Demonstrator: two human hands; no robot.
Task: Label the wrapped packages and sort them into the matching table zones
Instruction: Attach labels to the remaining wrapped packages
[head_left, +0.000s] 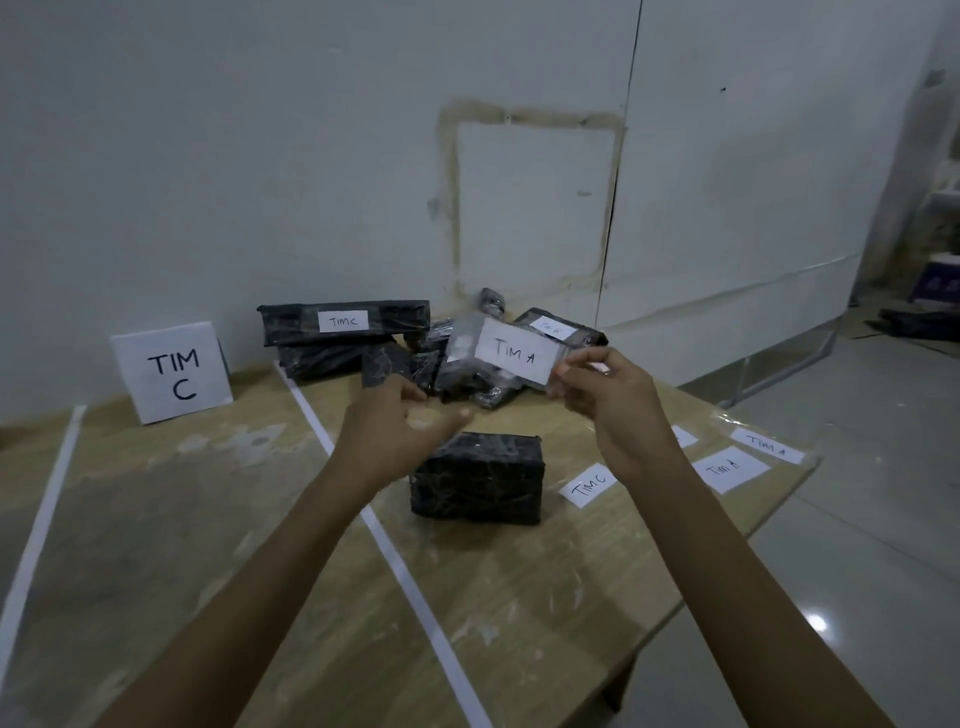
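Note:
My right hand (610, 402) pinches a white paper label reading "TIM A" (514, 356), backed by clear tape, and holds it up above the table. To the left of the label my left hand (397, 421) hovers with fingers apart, holding nothing. Below both hands a black wrapped package (478, 478) without a label rests on the wooden table (208, 519). Behind it is a pile of black wrapped packages (452, 364); one at the back (345, 322) carries a "TIM C" label.
A standing white "TIM C" sign (171, 371) marks the zone at the left. White tape lines (400, 571) split the table into zones. Loose labels lie at the right edge: "TIM C" (589, 486) and two "TIM A" (724, 470). The wall is close behind.

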